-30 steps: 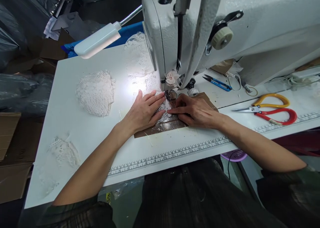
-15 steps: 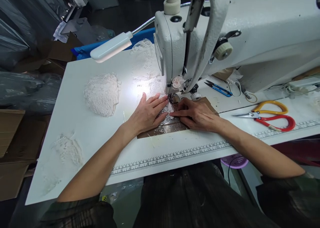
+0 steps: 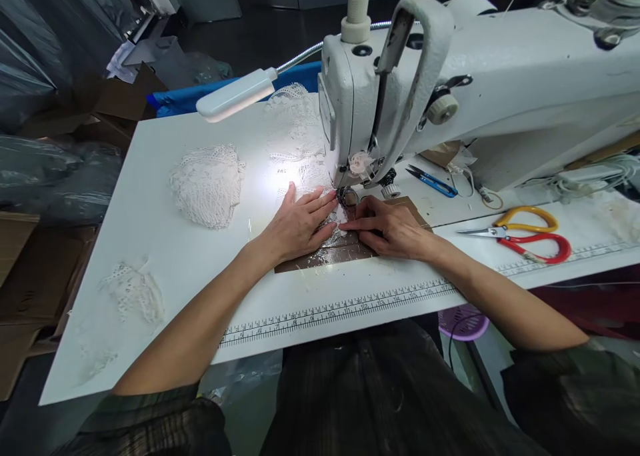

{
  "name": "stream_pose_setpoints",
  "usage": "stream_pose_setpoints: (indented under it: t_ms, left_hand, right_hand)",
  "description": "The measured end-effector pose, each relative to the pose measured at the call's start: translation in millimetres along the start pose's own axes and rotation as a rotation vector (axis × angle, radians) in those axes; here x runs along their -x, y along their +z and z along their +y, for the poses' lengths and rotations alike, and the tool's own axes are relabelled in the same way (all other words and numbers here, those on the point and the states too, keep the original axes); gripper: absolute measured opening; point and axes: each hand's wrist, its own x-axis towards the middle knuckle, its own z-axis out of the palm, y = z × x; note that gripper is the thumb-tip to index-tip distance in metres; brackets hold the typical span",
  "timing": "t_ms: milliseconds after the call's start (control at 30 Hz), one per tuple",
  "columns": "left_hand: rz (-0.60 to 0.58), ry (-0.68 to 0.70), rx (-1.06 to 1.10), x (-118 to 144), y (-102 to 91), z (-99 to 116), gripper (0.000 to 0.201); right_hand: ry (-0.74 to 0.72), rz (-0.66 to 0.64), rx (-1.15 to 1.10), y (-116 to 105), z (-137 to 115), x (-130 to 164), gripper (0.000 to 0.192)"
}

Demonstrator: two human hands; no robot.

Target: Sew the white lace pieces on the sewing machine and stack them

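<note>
My left hand (image 3: 300, 224) lies flat, fingers spread, on white lace (image 3: 334, 235) beside the needle area of a white sewing machine (image 3: 343, 103). On the other side, my right hand (image 3: 393, 229) has its fingers curled, with the index fingertip stretched onto the lace's edge close to the left fingers. Whatever lies under the curled fingers is hidden. Beneath both hands is a brown sheet (image 3: 305, 264), scattered with bits of thread. The presser foot (image 3: 345, 197) is down by the fingertips, and more lace extends behind it under the lamp light.
Piles of white lace (image 3: 207, 186) and loose lace (image 3: 134, 293) lie on the left of the white table (image 3: 200, 323). Blue thread snips (image 3: 433, 181) and red-and-yellow-handled scissors (image 3: 530, 233) rest on the right. A lamp (image 3: 237, 95) hangs over the table.
The camera view has shifted slightly, so the machine sits a little lower in it. Both hands keep nearly the same place on the lace.
</note>
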Motion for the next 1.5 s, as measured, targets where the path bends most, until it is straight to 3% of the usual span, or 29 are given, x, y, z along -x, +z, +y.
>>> stream_pose_setpoints:
  t_ms: [333, 433, 567, 767, 1033, 1267, 1500]
  left_hand:
    - [0.070, 0.050, -0.046, 0.9, 5.0, -5.1, 0.042]
    - [0.215, 0.086, -0.099, 1.8, 4.1, -5.0, 0.037]
    - [0.380, 0.234, -0.037, 2.3, 0.7, -2.4, 0.014]
    - [0.359, 0.403, 0.075, 1.9, 1.3, -1.9, 0.010]
    - [0.313, 0.415, 0.110, 1.9, -4.0, -1.2, 0.018]
    - [0.345, 0.430, 0.114, 1.9, -2.2, -1.1, 0.024]
    - [0.297, 0.349, 0.094, 1.9, 0.3, -1.8, 0.011]
  right_hand:
    - [0.003, 0.000, -0.006, 1.3, 0.3, 0.0, 0.036]
    - [0.006, -0.002, -0.003, 1.5, 0.3, 0.6, 0.038]
    - [0.011, -0.006, -0.007, 1.4, 1.3, 0.4, 0.038]
    - [-0.010, -0.020, -0.030, -1.1, 3.2, -1.1, 0.035]
    - [-0.013, -0.027, -0.039, -3.9, 2.4, -2.4, 0.037]
    - [-0.035, -0.005, -0.073, -2.3, 3.4, -1.8, 0.038]
    - [0.023, 0.043, -0.163, -3.1, 7.3, -2.3, 0.039]
